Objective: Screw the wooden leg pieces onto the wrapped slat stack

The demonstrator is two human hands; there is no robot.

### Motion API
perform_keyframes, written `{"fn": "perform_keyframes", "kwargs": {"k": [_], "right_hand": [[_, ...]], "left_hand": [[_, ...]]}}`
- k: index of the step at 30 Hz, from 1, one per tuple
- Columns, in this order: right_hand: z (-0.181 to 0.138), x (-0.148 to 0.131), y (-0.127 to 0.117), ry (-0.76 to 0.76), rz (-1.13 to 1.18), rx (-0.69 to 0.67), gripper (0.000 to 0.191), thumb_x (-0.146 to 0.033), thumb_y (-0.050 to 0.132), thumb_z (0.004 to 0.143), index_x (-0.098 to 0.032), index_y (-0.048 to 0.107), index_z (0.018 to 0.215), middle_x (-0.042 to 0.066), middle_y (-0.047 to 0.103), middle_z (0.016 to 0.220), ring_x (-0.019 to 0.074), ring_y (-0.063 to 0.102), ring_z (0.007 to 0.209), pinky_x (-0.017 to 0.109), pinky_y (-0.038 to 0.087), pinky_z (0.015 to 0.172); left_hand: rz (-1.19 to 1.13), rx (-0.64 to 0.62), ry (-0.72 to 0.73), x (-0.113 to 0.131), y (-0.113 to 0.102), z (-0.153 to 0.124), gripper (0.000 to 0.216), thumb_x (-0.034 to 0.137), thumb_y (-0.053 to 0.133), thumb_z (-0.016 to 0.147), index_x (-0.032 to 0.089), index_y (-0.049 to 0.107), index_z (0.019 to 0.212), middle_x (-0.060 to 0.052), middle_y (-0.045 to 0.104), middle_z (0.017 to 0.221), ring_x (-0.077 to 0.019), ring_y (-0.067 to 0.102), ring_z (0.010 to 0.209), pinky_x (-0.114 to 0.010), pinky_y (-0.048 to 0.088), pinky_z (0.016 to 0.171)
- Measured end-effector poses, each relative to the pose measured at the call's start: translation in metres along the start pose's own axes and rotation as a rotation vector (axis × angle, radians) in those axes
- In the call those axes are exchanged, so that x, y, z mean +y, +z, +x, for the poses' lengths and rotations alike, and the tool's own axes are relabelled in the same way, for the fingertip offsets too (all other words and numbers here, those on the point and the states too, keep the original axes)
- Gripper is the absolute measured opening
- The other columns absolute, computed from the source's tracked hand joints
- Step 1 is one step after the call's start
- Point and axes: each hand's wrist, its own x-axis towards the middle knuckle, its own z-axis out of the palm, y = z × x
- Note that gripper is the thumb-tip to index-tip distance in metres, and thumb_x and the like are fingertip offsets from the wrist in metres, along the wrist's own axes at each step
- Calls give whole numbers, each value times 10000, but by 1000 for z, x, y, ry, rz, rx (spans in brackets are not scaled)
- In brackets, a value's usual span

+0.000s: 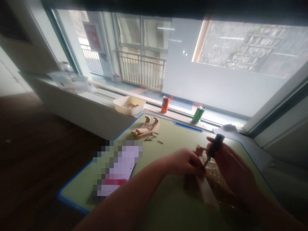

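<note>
1. Screwdriver (pixel 216 145) is held in the right hand (pixel 232 163), its dark handle lying between the thumb side and the fingers, which are closed against it while the rest of the hand is kept rather straight
2. Its metal shaft is slanted down and leftward out of that hand, so that the tip is brought right to the fingertips of the left hand (pixel 186 162)
3. By the left hand, the wooden piece (pixel 209 192) is gripped near its far end, fingers and thumb being drawn in over it; whether a screw is pinched there as well cannot be told, since the tip is hidden by the fingers
4. The wooden piece is set between the two hands, its near end being extended below them toward the viewer, where it is blurred
5. Beside it, partly covered by the right hand, a shiny see-through packet (pixel 217 181) is seen
6. Farther off, beyond the left hand and well apart from it, other wooden parts (pixel 146 128) are grouped on the green table (pixel 173 136), with loose screws (pixel 149 138) scattered just beside them
7. Nearer the left forearm, a pixelated pale purple item (pixel 120 170) is laid on the table
</note>
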Motion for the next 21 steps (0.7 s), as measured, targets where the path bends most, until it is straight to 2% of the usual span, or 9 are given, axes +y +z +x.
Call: {"fn": "perform_keyframes", "kwargs": {"k": [5,11,15,21], "right_hand": [[2,7,-4,-3,-115,142,169,-303,514,851,-273,644,955,0,649,979,162,577,941,288,445,872],[5,-2,2,-59,-136,70,110,-282,561,824,-248,633,899,-9,633,833,126,581,790,224,474,731],[7,-3,4,-82,-82,28,124,-263,559,825,-249,626,928,-1,630,849,137,587,806,249,479,737],[5,2,0,-29,26,18,285,-292,491,864,-287,565,1139,18,632,951,158,582,872,308,467,791]], "left_hand": [[-11,12,2,-2,2,0,257,328,661,706,172,698,907,-31,664,898,-152,592,779,-234,436,688],[-1,14,23,-2,2,1,227,310,665,701,154,696,863,-22,654,809,-150,591,753,-231,437,684],[9,15,9,0,1,1,235,318,661,704,143,693,858,-29,648,806,-155,588,753,-231,437,662],[21,14,23,3,1,1,241,329,658,709,141,692,856,-33,642,813,-152,581,756,-236,441,664]]}}
